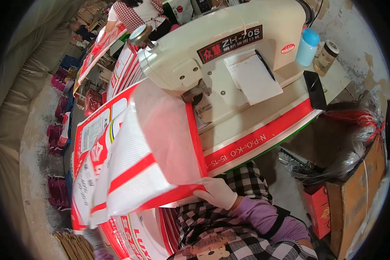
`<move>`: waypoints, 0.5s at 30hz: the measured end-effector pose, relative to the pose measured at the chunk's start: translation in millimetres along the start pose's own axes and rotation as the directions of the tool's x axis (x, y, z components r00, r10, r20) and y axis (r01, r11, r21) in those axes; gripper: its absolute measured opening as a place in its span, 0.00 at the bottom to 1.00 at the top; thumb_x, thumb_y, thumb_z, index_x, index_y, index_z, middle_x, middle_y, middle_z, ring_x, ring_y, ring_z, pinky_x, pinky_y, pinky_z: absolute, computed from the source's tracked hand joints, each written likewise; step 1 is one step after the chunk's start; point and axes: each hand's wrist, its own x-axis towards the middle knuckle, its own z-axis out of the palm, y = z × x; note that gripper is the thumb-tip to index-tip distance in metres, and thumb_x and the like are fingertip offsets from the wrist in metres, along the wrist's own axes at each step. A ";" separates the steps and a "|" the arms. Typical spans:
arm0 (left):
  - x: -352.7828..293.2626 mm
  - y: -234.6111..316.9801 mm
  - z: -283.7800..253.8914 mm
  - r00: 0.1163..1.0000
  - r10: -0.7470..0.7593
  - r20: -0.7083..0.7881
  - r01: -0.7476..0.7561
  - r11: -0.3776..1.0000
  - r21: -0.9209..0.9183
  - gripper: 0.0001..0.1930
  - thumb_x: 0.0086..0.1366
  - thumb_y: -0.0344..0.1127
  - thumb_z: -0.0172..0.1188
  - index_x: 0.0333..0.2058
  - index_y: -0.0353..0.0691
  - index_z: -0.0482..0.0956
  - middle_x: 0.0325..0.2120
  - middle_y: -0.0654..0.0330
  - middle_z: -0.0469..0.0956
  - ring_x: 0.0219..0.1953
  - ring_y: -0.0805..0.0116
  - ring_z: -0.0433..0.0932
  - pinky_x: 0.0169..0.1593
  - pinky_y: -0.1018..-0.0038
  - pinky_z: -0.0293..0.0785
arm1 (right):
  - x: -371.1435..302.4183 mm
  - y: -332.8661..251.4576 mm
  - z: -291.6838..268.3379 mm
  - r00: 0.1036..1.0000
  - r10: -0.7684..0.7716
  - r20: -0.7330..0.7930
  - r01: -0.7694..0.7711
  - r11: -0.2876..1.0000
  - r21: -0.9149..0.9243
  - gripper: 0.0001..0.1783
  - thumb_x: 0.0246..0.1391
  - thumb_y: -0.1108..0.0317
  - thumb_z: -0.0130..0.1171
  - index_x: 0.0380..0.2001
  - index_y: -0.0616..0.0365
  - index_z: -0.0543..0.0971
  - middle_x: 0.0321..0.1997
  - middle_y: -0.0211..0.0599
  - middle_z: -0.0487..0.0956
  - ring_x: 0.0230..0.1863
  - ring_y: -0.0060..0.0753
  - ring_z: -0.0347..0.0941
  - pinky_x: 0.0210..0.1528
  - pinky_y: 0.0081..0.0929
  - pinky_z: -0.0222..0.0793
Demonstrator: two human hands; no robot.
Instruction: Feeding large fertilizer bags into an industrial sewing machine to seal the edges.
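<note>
Fingers [201, 193] of the right hand [219, 192] pinch a corner of the red-and-white bag [128, 184]; the left hand [92, 237], blurred at its lower-left end, may or may not grip. The bag spreads leftward from the right hand, the nearer one to the sewing machine [216, 67]; its folds obscure the long axis. One red edge runs away toward the machine's head. Beyond stands a co-worker [136, 16].

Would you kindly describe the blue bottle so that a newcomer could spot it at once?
Start at the big cream sewing machine and look beside its end at the picture's right. There stands the bottle, just left of a jar: it is blue all over, the jar brownish.
</note>
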 end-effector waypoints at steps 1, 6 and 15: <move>-22.5 7.4 7.9 0.986 0.078 0.147 -0.065 0.994 -0.094 0.14 0.56 0.41 0.68 0.25 0.34 0.79 0.14 0.51 0.74 0.16 0.55 0.71 0.24 0.62 0.66 | -3.1 0.8 -0.3 0.999 -0.024 0.035 0.025 0.999 -0.028 0.16 0.59 0.58 0.55 0.36 0.62 0.80 0.33 0.49 0.79 0.38 0.50 0.76 0.41 0.38 0.72; -56.0 68.7 -49.2 0.956 -0.007 0.292 0.103 0.944 -0.313 0.08 0.56 0.34 0.65 0.31 0.35 0.83 0.13 0.54 0.73 0.15 0.67 0.74 0.22 0.66 0.65 | -9.7 -5.0 -49.4 0.979 0.116 0.168 -0.097 0.988 -0.117 0.17 0.58 0.57 0.56 0.36 0.63 0.79 0.31 0.50 0.78 0.36 0.54 0.75 0.38 0.41 0.71; 1.1 64.6 -5.4 0.934 0.294 0.203 -0.259 0.948 -0.183 0.11 0.57 0.38 0.62 0.39 0.46 0.85 0.11 0.55 0.69 0.14 0.57 0.71 0.21 0.62 0.64 | 3.8 27.6 -43.8 0.982 0.038 0.185 -0.042 0.999 0.016 0.12 0.51 0.63 0.62 0.37 0.58 0.82 0.38 0.43 0.81 0.42 0.45 0.78 0.47 0.33 0.74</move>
